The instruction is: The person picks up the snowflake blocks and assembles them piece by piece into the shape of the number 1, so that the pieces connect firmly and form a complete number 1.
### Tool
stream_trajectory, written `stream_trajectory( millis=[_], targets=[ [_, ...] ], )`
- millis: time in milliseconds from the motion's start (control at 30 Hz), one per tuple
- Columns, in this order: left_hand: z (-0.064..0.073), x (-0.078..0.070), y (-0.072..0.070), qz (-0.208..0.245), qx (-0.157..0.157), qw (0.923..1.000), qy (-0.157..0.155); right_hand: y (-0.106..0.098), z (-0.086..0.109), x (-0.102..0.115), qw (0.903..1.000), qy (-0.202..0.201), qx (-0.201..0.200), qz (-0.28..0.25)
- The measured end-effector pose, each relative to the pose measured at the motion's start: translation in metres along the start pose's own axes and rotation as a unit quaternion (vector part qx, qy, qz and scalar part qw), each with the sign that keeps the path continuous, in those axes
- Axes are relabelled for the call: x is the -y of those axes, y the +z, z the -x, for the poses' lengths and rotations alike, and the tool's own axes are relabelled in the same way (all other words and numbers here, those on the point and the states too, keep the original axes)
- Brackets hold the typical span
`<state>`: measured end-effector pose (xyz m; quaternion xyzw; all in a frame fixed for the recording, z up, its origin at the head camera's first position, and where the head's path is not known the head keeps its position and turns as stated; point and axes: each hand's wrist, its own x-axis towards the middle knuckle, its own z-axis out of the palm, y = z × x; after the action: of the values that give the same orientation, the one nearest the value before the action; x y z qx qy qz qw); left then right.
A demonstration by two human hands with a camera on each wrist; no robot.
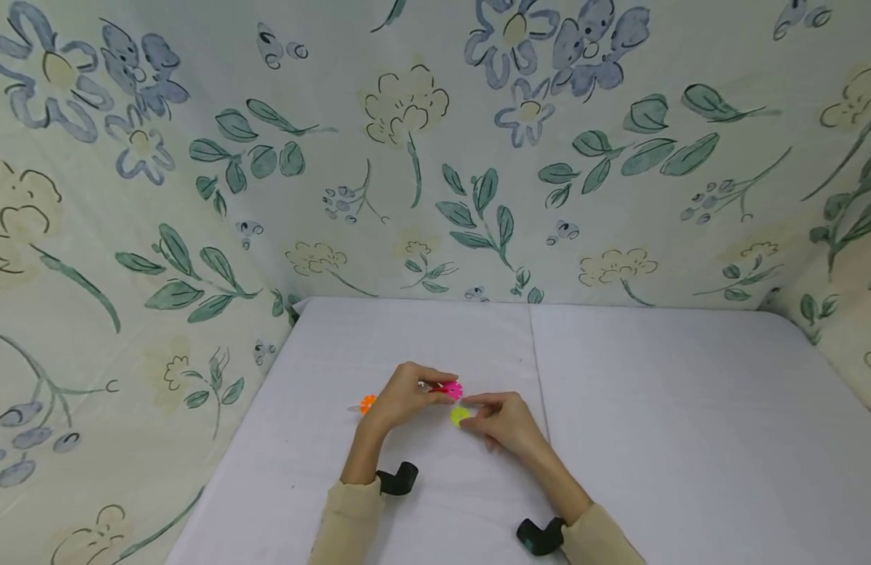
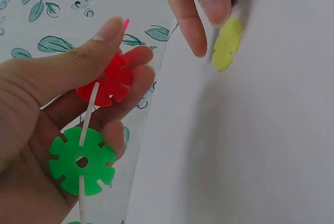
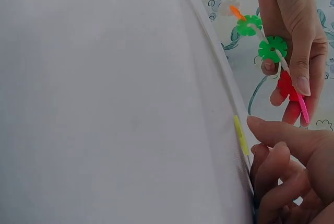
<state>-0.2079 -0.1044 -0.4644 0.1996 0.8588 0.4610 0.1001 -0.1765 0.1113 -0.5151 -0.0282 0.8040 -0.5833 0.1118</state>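
My left hand pinches a white cord strung with notched plastic flower discs between its thumb and fingers. A red disc sits at its fingertips, with a pink disc just beyond it. Green discs hang along the cord under the palm, and an orange disc is at the cord's far end, left of the wrist. A yellow disc lies on the white cloth. My right hand is beside it, thumb tip right at its edge and index finger stretched towards the pink disc.
White cloth covers the table, with a crease running from back to front. Flower-printed fabric rises behind and at the sides. Black wrist cameras stick out from both beige sleeves.
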Motion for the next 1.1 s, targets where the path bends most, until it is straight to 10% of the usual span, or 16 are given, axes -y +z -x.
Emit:
stream_trajectory(
  millis=[1100],
  targets=[
    [-0.0012, 0.0056, 0.0012, 0.003, 0.014, 0.9998, 0.016, 0.0063, -0.0024, 0.0059, 0.9963, -0.028, -0.033, 0.074]
  ],
)
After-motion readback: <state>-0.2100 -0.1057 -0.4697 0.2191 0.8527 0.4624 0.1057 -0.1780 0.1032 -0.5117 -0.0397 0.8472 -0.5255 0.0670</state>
